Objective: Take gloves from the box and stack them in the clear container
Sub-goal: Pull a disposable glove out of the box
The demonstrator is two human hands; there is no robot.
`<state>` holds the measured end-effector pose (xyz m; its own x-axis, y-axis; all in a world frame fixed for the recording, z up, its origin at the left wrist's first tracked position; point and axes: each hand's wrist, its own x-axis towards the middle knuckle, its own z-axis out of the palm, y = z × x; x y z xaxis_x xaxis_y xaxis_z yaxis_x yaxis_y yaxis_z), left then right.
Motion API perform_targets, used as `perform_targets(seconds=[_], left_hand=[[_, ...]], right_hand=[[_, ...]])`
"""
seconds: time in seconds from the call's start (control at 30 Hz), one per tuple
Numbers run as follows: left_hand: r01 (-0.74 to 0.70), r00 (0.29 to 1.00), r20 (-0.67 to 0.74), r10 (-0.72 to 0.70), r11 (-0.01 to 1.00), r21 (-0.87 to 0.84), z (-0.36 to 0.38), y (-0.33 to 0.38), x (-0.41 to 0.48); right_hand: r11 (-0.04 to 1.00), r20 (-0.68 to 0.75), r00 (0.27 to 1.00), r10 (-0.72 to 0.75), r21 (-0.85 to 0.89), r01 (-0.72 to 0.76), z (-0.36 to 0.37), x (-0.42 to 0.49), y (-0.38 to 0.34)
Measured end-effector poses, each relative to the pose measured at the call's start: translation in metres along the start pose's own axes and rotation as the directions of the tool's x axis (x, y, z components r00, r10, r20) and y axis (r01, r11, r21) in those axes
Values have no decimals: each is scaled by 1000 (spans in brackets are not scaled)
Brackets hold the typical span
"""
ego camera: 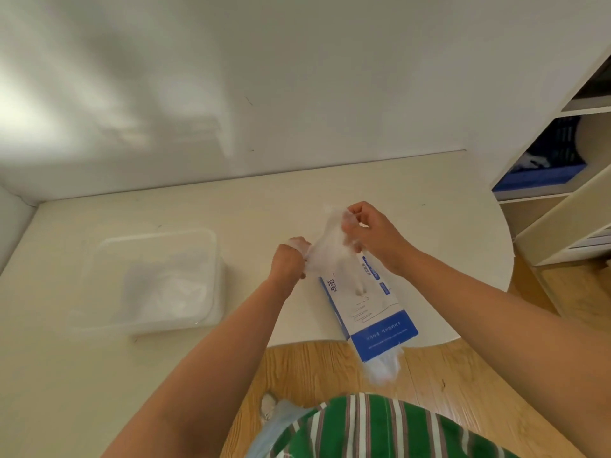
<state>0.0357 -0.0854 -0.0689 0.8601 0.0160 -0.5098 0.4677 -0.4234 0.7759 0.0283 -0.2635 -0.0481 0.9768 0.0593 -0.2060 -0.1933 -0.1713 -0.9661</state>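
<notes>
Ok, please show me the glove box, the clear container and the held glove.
glove box (382, 338): head view, blue band of top face.
clear container (155, 234): head view, far rim.
glove (327, 247): head view, stretched middle.

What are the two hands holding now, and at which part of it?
One thin clear plastic glove: the left hand grips its lower end, the right hand pinches its upper end. Cuff or fingers cannot be told.

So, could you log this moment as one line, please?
glove: held over glove box | left hand: grips glove | right hand: pinches glove | clear container: gloves inside
</notes>
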Motion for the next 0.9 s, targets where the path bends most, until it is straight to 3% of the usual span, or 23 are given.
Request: perform_targets(seconds=[0.07, 0.1, 0.17, 0.23, 0.4, 0.5, 0.63, 0.7, 0.8, 0.9], left_hand=[[43, 999, -10, -49, 947, -318, -11, 9, -4], [33, 999, 47, -17, 931, -364, -18, 11, -7], [-27, 981, 178, 80, 960, -280, -27, 14, -10], [-96, 967, 215, 137, 977, -191, -35, 15, -13], [-287, 944, 92, 316, 927, -242, -53, 3, -14], [-308, 923, 128, 362, 897, -315, -71, -4, -17], [-330, 876, 233, 422, 878, -346, -95, -12, -23], [-352, 859, 257, 444, 875, -333, -109, -21, -23], [-319, 870, 290, 398, 904, -283, -127, -30, -23], [-278, 903, 284, 323, 942, -188, -152, -40, -27]], right_hand=[[1000, 24, 1000, 10, 4, -11, 6, -1, -2], [1000, 37, 999, 13, -10, -13, 10, -1, -3], [998, 63, 998, 20, -64, -16, 19, -1, -7], [990, 85, 996, 21, -141, -9, 28, -1, -11], [986, 107, 994, 18, -167, 0, 49, 1, -18], [985, 92, 982, 164, -70, -157, 61, 4, -25], [941, 306, 891, 335, -146, -304, 70, 13, -26], [956, 315, 903, 294, -77, -284, 82, 18, -28], [959, 173, 969, 176, 191, -208, 99, 20, -36], [973, 92, 992, 89, 205, -107, 120, 25, -46]])
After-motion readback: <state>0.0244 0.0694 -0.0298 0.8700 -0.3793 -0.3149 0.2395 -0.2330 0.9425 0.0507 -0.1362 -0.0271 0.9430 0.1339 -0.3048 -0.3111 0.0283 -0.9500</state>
